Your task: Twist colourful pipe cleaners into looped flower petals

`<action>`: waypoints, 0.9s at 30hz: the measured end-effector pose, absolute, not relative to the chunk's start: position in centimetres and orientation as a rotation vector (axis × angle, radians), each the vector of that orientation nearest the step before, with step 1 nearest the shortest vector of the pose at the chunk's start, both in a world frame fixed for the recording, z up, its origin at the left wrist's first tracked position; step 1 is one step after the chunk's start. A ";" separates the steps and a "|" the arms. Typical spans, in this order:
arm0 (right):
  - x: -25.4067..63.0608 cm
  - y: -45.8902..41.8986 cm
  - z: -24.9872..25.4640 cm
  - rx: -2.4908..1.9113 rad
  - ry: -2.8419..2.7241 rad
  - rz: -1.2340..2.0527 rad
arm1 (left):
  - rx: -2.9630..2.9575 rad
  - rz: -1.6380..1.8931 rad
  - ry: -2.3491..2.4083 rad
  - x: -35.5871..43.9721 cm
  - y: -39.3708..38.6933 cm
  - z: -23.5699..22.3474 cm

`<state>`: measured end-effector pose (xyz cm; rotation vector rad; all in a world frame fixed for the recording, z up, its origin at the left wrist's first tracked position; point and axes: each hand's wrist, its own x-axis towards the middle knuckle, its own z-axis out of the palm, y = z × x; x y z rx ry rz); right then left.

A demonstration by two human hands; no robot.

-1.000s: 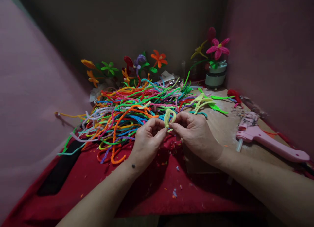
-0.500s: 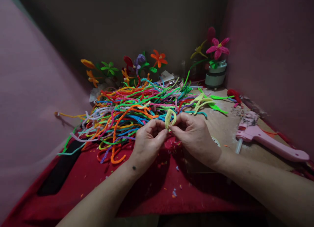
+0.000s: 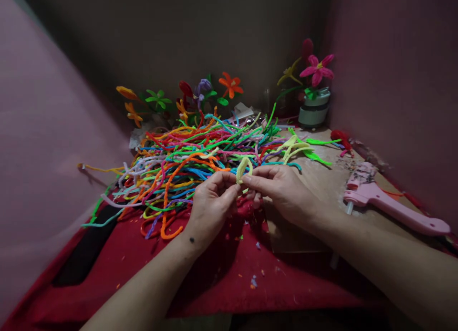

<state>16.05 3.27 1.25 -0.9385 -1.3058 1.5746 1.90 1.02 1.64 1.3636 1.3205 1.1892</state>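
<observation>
A pale yellow pipe cleaner, bent into a narrow loop, stands up between my fingertips. My left hand pinches its lower left end between thumb and forefinger. From the other side, my right hand grips its lower right part, with the thumb and forefinger pressed together. The fingers cover the loop's base. Behind both hands spreads a big heap of pipe cleaners in many colours. More pale yellow pieces lie at the heap's right side, beside bright green ones.
A pink glue gun rests on the brown board at right. Pipe-cleaner flowers stand along the back, near a pale green pot with a pink flower. A black strip lies on the red cloth.
The yellow loop has shifted slightly left with both hands. My right hand's grip has changed, its fingers now stretched further toward the loop and its lower fingers showing beneath.
</observation>
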 end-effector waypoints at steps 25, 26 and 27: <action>16.0 3.6 1.0 -0.969 -1.238 1.618 | 1.321 1.101 1.191 1.3 1.3 1.4; 16.1 3.7 1.0 -0.943 -1.226 1.631 | 1.317 1.089 1.184 1.3 1.4 1.4; 16.1 3.8 0.9 -0.909 -1.210 1.653 | 1.317 1.072 1.174 1.3 1.5 1.3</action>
